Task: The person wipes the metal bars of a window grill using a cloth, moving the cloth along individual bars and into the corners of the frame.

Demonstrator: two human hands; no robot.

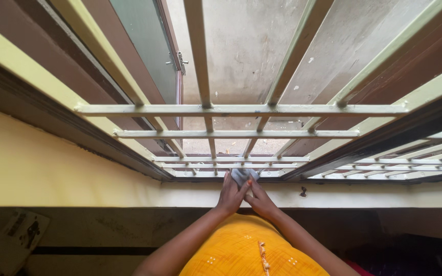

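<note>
Cloth point(242, 176), small, pale grey-blue and crumpled, sits at the foot of the grille point(241, 109), pressed against its lowest bars just above the sill point(364, 195). Both hands meet on it. Left hand point(229, 195) lies with fingers extended up onto the cloth, gripping its left edge. Right hand point(260, 200) closes in from the other side, fingers narrow and touching the cloth's lower right; how firmly it holds cannot be told. Grille is painted metal, pale cream-green, made of flat upright bars crossed by round horizontal rails, with paint chipped in spots. Sill is a smooth, off-white ledge bearing one small dark mark to the right. Wall point(42, 168) at left is matt yellow. Beyond the bars stands rough, stained grey concrete. Person wears an orange woven garment point(241, 253) with small white dots.
</note>
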